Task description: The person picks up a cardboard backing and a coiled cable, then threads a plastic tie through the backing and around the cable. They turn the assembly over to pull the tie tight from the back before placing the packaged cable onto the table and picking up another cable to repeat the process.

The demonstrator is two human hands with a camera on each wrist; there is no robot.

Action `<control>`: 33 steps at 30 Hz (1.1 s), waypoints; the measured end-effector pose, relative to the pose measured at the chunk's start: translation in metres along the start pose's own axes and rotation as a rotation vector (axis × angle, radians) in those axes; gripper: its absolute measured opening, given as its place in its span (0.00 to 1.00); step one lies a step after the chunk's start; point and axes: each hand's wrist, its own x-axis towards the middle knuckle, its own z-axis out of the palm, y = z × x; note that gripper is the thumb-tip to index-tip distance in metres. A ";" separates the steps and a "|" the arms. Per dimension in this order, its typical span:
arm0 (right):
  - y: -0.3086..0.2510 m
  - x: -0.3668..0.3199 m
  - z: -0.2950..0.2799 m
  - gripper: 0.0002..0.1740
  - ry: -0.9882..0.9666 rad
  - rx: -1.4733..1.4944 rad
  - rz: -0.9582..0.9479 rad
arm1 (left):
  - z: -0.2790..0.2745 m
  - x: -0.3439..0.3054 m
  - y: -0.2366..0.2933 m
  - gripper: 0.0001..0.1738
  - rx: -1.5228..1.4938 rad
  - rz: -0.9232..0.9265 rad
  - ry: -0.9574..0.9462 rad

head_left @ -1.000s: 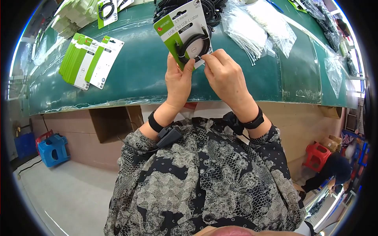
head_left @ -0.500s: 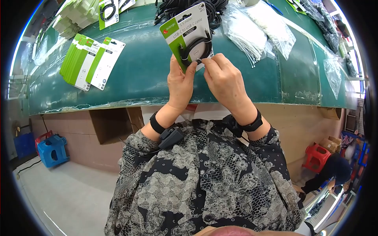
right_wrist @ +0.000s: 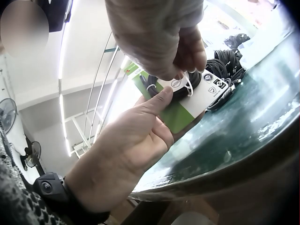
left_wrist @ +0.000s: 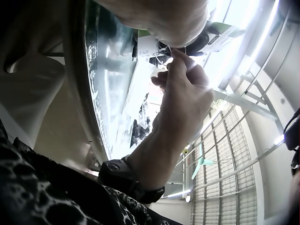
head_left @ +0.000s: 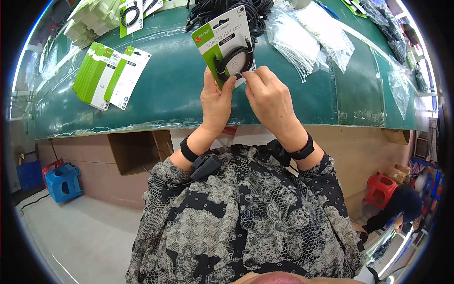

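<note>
My left hand [head_left: 216, 105] holds a green and white card [head_left: 204, 43] printed "USB-C to USB-C cable", thumb on its front and fingers behind. A coiled black cable [head_left: 249, 60] lies on the card's face, bound to it by ties. In the right wrist view, a white cable tie [right_wrist: 189, 86] loops over the coil's lower part, beside the left thumb. My right hand [head_left: 272, 97] pinches this tie with thumb and forefinger at the card's lower edge. The left wrist view shows the right fingers [left_wrist: 180, 65] bent at the thin white strip, the card partly hidden behind the left hand.
Two groups of flat cards [head_left: 94, 78] lie at the left of the green table [head_left: 161, 94]. Behind the held card is a heap of black cables [head_left: 262, 14]. Bags of white cable ties [head_left: 295, 47] lie to the right. Stacked cards [head_left: 90, 21] stand at the back left.
Both hands and the card have shifted slightly right and toward the body since the first frame, then stayed nearly still. The right fingers remain at the tie.
</note>
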 end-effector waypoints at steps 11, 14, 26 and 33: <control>-0.003 0.000 0.001 0.08 -0.032 -0.014 0.002 | 0.000 -0.001 -0.002 0.29 0.035 -0.006 0.006; -0.002 0.000 0.002 0.08 -0.031 -0.004 0.007 | -0.001 -0.002 -0.003 0.28 0.086 -0.010 0.012; -0.001 0.004 0.003 0.06 -0.020 0.063 0.031 | -0.002 0.000 -0.003 0.27 0.007 -0.015 -0.003; 0.006 0.004 0.009 0.05 -0.039 0.017 0.022 | -0.002 -0.001 0.000 0.28 -0.023 -0.017 0.000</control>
